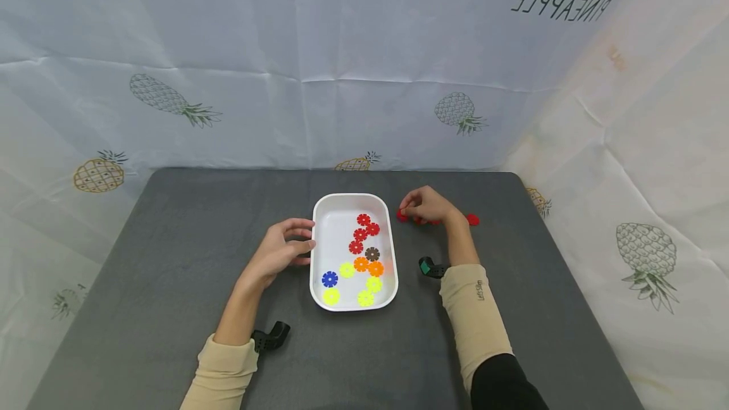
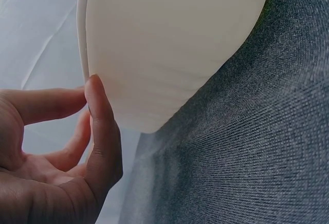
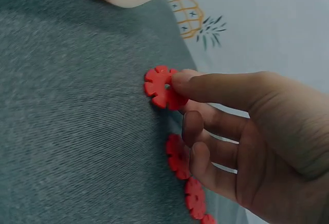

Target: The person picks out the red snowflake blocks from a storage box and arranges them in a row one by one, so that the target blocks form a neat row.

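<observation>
A white tray (image 1: 353, 200) holds notched plastic flower discs, several of them red (image 1: 363, 219), several yellow (image 1: 366, 298), two orange (image 1: 361, 264), one blue (image 1: 330, 279) and one brown (image 1: 372, 254). At its left side my left hand (image 1: 279, 248) holds the rim, thumb against the outer wall (image 2: 154, 39) in the left wrist view. Right of the tray, my right hand (image 1: 427, 204) pinches a red flower disc (image 3: 161, 87) between thumb and fingers, its other fingers curled loosely. More red discs (image 3: 195, 198) lie in a row below that hand in the right wrist view.
A grey cloth-covered table (image 1: 199, 220) lies under everything. One red disc (image 1: 473, 219) is at the right end of the row. Black wrist devices (image 1: 272, 336) are strapped to both arms. A white pineapple-print curtain (image 1: 342, 119) hangs behind and beside the table.
</observation>
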The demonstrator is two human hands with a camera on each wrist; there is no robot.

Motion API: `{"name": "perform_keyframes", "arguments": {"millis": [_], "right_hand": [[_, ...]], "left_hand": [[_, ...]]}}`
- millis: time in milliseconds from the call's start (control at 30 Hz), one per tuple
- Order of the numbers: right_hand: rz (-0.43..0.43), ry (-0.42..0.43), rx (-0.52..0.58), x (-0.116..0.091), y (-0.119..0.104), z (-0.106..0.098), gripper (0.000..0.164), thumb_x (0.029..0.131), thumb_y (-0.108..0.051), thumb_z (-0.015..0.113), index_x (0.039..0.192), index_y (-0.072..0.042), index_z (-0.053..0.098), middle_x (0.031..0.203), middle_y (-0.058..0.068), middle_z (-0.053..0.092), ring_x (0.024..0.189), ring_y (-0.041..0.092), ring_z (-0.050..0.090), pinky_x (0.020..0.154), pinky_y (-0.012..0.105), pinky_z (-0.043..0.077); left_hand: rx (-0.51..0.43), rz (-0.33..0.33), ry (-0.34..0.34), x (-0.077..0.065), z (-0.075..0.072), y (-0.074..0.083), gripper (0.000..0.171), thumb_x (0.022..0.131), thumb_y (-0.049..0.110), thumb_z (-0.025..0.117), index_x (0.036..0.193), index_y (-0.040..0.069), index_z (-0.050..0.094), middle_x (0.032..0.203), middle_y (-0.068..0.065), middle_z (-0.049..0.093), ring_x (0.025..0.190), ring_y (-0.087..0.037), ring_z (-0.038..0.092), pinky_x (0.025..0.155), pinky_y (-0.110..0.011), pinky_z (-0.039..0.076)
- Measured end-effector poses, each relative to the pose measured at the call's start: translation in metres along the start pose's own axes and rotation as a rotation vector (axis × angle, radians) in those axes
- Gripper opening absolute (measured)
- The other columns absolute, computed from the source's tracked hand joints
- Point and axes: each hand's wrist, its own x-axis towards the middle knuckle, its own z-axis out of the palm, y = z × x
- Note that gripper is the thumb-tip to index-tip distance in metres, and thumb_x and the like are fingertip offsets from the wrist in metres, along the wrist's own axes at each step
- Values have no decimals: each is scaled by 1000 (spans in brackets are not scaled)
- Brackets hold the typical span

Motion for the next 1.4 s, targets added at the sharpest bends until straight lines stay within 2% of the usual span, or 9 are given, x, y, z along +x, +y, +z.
{"name": "perform_keyframes", "arguments": {"millis": [167,567,700,800,967,1100,1200,1333,1400], "right_hand": [[23,3,-17,3,3,4,16,103,-11,69,113,-1,77,77,2,66,64,16,56,60,30,52],[-12,38,-41,4,2,2,18,104,-14,71,114,-1,78,82,7,70,61,15,57,59,29,51],[-70,69,-52,3,-6,0,19,104,-16,71,113,-2,78,91,10,74,66,16,59,65,29,53],[-128,94,-57,0,-16,-1,21,104,-16,71,115,0,78,105,14,78,78,19,65,75,30,56],[-204,107,-35,-9,-44,0,23,105,-18,72,117,1,77,110,15,77,91,32,71,79,31,58],[-246,75,-6,-15,-69,7,19,104,-18,72,115,-2,77,107,14,75,86,44,68,73,31,56],[-270,17,-2,-15,-84,14,17,104,-17,71,114,-4,77,106,18,75,85,46,66,72,41,60],[-274,-89,-15,-9,-99,27,17,103,-16,73,115,-5,76,105,20,76,88,46,69,76,52,65],[-262,-142,-33,-4,-104,34,18,101,-15,75,115,-4,77,103,18,77,90,42,70,77,48,66]], "left_hand": [[4,-2,-2,0,0,0,49,100,5,72,146,1,58,126,-20,61,89,-17,72,77,-34,69],[1,6,-3,0,0,0,50,100,5,73,147,0,57,125,-20,62,89,-15,74,76,-34,70],[1,12,-2,-1,0,1,51,100,6,73,148,0,57,127,-21,61,90,-16,74,78,-35,70],[-1,11,1,-1,1,2,51,100,6,73,148,0,57,127,-21,61,90,-16,74,79,-37,70],[3,3,2,0,1,1,50,100,5,72,147,0,57,126,-21,61,89,-17,73,78,-36,70],[-3,-1,-3,0,1,1,50,100,5,72,147,0,57,125,-20,61,89,-16,73,77,-35,70],[-9,2,-7,-1,1,1,50,100,5,72,147,0,57,125,-20,61,90,-16,74,77,-34,70],[-17,4,-8,-1,1,2,51,100,5,73,148,-1,56,127,-21,61,92,-17,74,78,-35,70],[-19,2,-8,-1,0,2,51,100,6,73,148,-1,56,128,-22,61,92,-18,74,78,-35,70]]}}
